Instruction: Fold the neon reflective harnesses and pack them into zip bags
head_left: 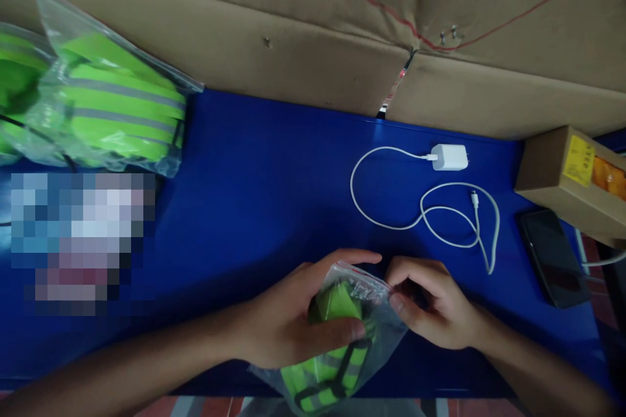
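A clear zip bag (386,313) is held near the table's front edge. Inside it lies folded neon-green fabric (320,371) with grey stripes and black straps. My left hand (298,319) grips the bag's left side, its thumb across the front and its index finger stretched along the top. At the upper right corner, my right hand (430,303) pinches the zip edge between thumb and index finger. The bag tilts, and its lower end hangs over the table edge.
More bagged neon-green items (124,101) lie at the back left, above a blurred-out patch. A white charger (450,157) with a looped white cable (386,227) is at centre right. Further right are a black phone (552,257) and a cardboard box (548,172). Brown cardboard (313,71) walls the back of the blue table (259,176).
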Motion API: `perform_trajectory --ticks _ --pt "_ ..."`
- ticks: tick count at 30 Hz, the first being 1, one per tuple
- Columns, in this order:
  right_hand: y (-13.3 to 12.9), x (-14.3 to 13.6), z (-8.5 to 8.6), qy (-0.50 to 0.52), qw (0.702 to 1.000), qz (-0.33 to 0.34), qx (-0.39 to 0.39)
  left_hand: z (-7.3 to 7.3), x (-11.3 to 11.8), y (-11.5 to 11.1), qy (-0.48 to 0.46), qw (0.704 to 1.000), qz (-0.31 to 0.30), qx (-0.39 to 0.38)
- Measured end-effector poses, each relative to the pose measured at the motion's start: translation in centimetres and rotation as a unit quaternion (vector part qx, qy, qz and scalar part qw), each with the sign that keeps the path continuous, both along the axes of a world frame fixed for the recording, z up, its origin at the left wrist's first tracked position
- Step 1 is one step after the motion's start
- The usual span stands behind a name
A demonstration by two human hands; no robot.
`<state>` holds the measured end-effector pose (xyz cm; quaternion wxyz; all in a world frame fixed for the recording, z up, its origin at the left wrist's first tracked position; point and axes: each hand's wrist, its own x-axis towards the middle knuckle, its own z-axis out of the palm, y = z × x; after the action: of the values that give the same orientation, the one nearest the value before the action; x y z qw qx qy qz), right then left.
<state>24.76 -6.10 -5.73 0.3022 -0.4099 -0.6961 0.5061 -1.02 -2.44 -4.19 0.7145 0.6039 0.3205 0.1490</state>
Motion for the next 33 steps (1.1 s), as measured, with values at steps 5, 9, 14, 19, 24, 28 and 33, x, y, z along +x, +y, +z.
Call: perform_trajectory --ticks 5,9,14,19,24,28,33 --pt "0.0 -0.1 0.2 -0.004 1.000 -0.015 -0.010 -0.3 0.2 -0.3 -0.025 0.999 0.031 -0.034" --pt "-0.3 0.0 -0.1 -0.008 1.000 -0.020 -0.012 -0.9 0.7 -0.8 -0.051 0.987 0.136 -0.068" --pt "-0.5 0.2 -0.3 -0.015 1.000 -0.016 -0.016 -1.0 1.0 -0.9 -0.064 0.976 0.198 -0.065" --pt "-0.4 0.0 -0.2 -0.017 1.000 -0.014 -0.005 -1.3 0.7 -0.7 -0.065 0.975 0.202 -0.062" --pt "-0.5 0.0 -0.3 -0.021 1.000 -0.001 -0.003 -1.6 0.4 -0.8 -0.067 0.980 0.187 -0.019" --pt "-0.5 0.0 -0.1 -0.039 0.999 0.016 0.007 -1.3 0.4 -0.7 -0.066 0.986 0.156 0.007" --pt "-0.3 -0.2 0.1 -0.036 0.999 0.022 0.012 -1.0 0.5 -0.3 -0.033 0.992 0.117 0.036"
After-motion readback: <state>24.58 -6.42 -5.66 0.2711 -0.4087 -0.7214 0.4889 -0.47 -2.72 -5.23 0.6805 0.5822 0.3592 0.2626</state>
